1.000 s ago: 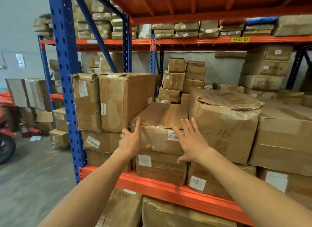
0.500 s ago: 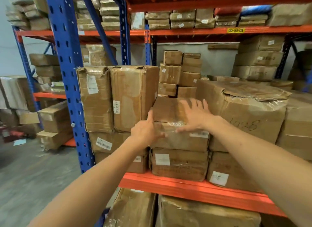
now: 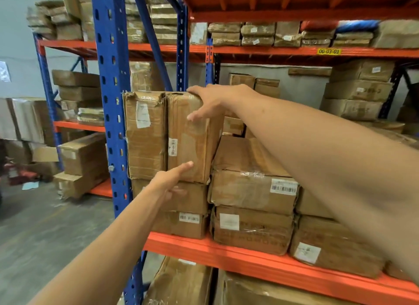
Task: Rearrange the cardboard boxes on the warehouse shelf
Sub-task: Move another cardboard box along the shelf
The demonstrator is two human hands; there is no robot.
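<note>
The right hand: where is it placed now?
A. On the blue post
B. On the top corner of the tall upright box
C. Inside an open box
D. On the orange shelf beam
B: the right hand lies over the top right corner of the tall upright box, its fingers spread down the front face.

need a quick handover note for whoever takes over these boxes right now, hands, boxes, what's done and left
Right hand: open, draped over the top right corner of the tall upright box, fingers down its front.
Left hand: open, fingers reaching the lower front of the same box; no firm grip yet.
Boxes: the tall box stands beside a second upright box by the blue post, both on flat boxes. A labelled flat box sits to its right on the orange shelf.
Done: nothing visibly lifted.
Left: probably grip the tall box, move it, and tidy the stack.
</note>
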